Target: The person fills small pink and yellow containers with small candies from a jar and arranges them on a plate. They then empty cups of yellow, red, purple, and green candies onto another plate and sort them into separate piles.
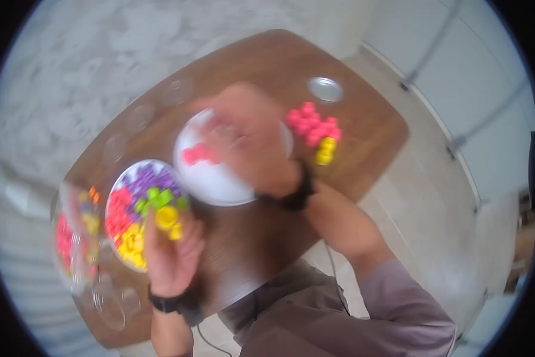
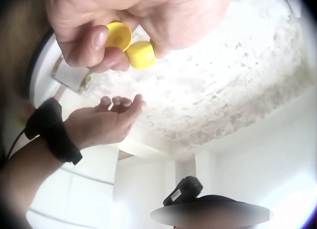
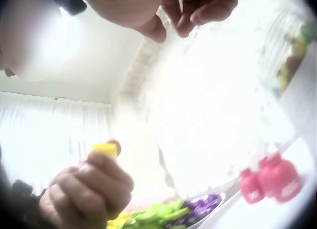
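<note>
My left hand (image 1: pixel 173 256) pinches two small yellow pieces (image 2: pixel 141 55) between thumb and fingers, one cup-shaped and one rounded. It is over the near edge of a white plate (image 1: pixel 115 241) that carries purple, green, pink and yellow pieces sorted by colour. My right hand (image 1: pixel 249 140), blurred in the head view, is above a second white plate (image 1: pixel 220 189). In the left wrist view its fingers (image 2: pixel 130 110) are loosely curved with nothing between them. Pink bear-shaped pieces (image 3: pixel 270 178) stand on that second plate. A clear jar (image 2: pixel 72 74) of coloured pieces is there too, mostly hidden by the right hand in the head view.
Pink pieces (image 1: pixel 310 124) and a yellow one (image 1: pixel 326 151) stand together at the table's right, near a silver lid (image 1: pixel 325 89). Clear round lids (image 1: pixel 177 92) lie along the far left edge. A clear container (image 1: pixel 74 238) with coloured pieces stands at the left.
</note>
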Available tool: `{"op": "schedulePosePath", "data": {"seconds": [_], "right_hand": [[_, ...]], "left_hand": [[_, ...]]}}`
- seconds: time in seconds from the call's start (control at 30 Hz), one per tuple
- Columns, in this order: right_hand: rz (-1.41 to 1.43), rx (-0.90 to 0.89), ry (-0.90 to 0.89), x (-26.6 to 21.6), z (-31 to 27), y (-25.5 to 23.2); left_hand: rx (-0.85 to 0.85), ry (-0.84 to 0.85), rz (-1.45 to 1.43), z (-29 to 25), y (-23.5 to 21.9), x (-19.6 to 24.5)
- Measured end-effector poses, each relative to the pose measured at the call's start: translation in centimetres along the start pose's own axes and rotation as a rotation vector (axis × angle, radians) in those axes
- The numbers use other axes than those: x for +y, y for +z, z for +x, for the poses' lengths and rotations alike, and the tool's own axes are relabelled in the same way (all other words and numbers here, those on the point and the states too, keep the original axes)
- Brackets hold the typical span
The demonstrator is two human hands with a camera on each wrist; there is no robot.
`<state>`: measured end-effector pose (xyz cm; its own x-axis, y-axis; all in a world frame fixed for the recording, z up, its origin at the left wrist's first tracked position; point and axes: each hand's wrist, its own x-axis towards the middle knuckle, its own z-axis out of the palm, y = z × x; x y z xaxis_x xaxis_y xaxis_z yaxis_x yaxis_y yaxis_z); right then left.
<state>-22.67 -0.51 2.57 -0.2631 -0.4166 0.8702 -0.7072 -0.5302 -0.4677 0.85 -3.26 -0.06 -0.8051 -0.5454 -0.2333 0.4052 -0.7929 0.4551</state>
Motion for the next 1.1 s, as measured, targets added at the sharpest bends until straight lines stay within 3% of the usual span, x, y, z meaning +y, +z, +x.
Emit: {"op": "schedulePosePath", "data": {"seconds": [0.03, 0.1, 0.2, 0.3, 0.37, 0.43, 0.57, 0.7, 0.77, 0.83, 0.9, 1.1], "right_hand": [[-0.011, 0.094, 0.048, 0.6, 0.5, -0.4], [-0.253, 0.117, -0.034, 1.7, 1.4, -1.5], [-0.270, -0.076, 0.081, 2.7, 0.7, -1.4], [-0.410, -0.089, -0.051, 3.7, 0.4, -1.4], [-0.412, -0.167, 0.010, 2.4, 0.6, -1.5], [-0.584, -0.349, 0.064, 1.7, 0.1, -1.0], [-0.636, -0.428, 0.014, 2.2, -0.8, -0.6], [-0.536, -0.479, 0.104, 2.3, -0.4, -0.7], [-0.364, -0.395, 0.223, 2.6, -0.5, -0.8], [-0.353, -0.379, 0.213, 2.9, -0.6, -0.8], [-0.216, -0.325, 0.396, 2.8, -0.5, -0.9], [-0.132, -0.309, 0.511, 3.4, -0.7, -1.0]], "left_hand": [[-0.043, -0.017, 0.046, 0.0, 0.1, 0.1], [0.045, 0.004, 0.092, 0.1, 0.9, 0.0], [0.018, 0.002, 0.167, 0.2, 0.0, -0.1], [0.017, 0.017, 0.197, 0.2, -0.1, -0.3], [0.036, 0.047, 0.187, 0.2, 0.2, -0.3], [0.050, -0.010, 0.202, 0.1, 0.1, -0.2], [0.033, 0.010, 0.203, 0.0, -0.1, -0.1], [0.081, 0.005, 0.185, 0.0, 0.6, 0.1], [0.054, 0.025, 0.187, 0.0, 0.1, 0.1], [0.072, 0.028, 0.218, 0.1, 0.1, 0.0], [0.050, 0.030, 0.226, 0.0, -0.1, 0.1], [0.030, 0.030, 0.225, 0.1, -0.3, 0.0]]}}
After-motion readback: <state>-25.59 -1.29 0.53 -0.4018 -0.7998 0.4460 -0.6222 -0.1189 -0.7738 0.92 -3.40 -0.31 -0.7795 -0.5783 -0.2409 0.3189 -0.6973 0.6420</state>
